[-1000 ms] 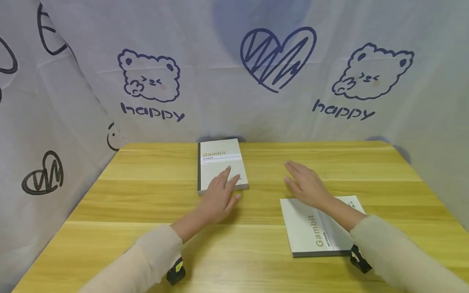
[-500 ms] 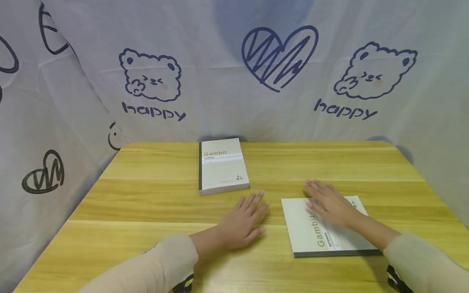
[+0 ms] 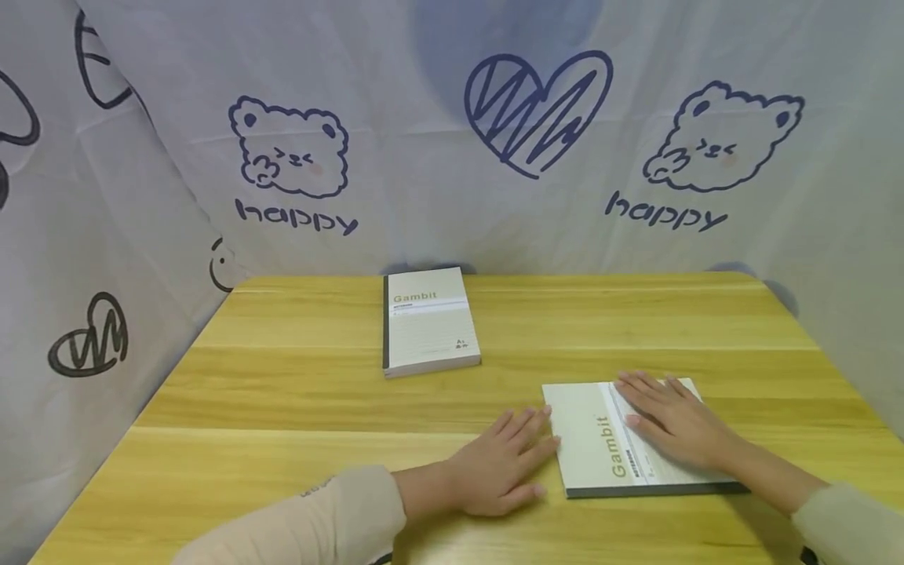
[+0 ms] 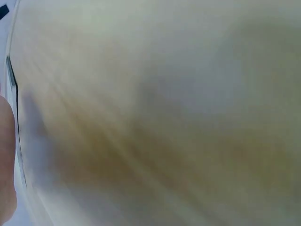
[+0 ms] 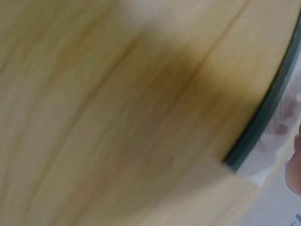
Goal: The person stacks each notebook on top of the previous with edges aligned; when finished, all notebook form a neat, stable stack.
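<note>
A white Gambit notebook (image 3: pixel 586 439) with a dark spine lies sideways on the right half of the table, its spine toward the person. Over its right part is my right hand (image 3: pixel 681 428), fingers extended; whether the palm presses the cover cannot be told. My left hand (image 3: pixel 497 467) is at the notebook's left edge with straight, slightly spread fingers, the tips near or touching that edge. Farther back stands a thicker notebook or stack (image 3: pixel 431 329), lying flat with its dark spine to the left. In the right wrist view the dark spine (image 5: pixel 265 110) shows at the right.
The wooden table (image 3: pixel 282 392) reaches back to a white curtain (image 3: pixel 410 180) printed with bears, hearts and "happy". Another stretch of curtain hangs along the left side.
My left hand has moved from the back notebook rightward and nearer, up to the front notebook's left edge. My right hand has shifted right and nearer, over that notebook. Both notebooks stay in place.
</note>
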A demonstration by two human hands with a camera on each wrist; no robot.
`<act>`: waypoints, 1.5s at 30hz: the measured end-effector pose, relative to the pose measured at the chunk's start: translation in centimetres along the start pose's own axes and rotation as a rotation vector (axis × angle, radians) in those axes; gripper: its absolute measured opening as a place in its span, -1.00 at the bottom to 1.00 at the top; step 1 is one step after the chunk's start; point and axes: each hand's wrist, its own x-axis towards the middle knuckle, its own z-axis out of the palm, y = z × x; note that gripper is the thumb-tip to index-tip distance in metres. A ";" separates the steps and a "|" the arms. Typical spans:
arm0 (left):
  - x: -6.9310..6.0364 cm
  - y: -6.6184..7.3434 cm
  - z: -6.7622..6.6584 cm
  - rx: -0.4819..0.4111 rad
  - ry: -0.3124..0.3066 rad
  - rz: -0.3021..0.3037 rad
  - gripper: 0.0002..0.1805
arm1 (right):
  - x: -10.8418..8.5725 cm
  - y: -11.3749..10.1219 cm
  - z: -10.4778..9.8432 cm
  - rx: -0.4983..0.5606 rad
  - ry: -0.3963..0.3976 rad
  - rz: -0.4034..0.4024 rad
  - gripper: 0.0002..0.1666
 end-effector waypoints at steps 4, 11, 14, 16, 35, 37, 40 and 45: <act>0.1 1.5 0.0 -0.022 -0.059 0.056 -0.35 | -0.8 0.9 -0.8 0.008 -0.018 0.033 -0.42; 0.5 2.4 0.5 0.000 -0.110 0.099 -0.36 | -2.0 2.7 -1.0 -0.019 -0.038 0.051 -0.42; 0.7 2.3 0.4 -0.017 -0.130 0.088 -0.38 | -2.2 3.0 -1.0 -0.015 -0.048 0.062 -0.43; 0.8 2.1 0.4 -0.017 -0.145 0.088 -0.39 | -2.2 3.0 -1.1 -0.007 -0.058 0.074 -0.43; 0.8 -2.1 0.5 0.058 -0.143 -0.013 -0.45 | -0.9 2.9 -0.9 0.064 -0.119 0.120 -0.38; 0.8 -2.7 0.4 0.077 -0.140 -0.025 -0.46 | -0.8 2.8 -0.8 0.065 -0.114 0.123 -0.38; 1.0 -3.5 0.3 0.087 -0.138 -0.049 -0.46 | -0.7 2.7 -0.6 0.061 -0.104 0.124 -0.37; 1.7 -4.5 -0.1 0.083 -0.131 -0.106 -0.47 | -0.6 2.5 -0.5 0.068 -0.090 0.122 -0.37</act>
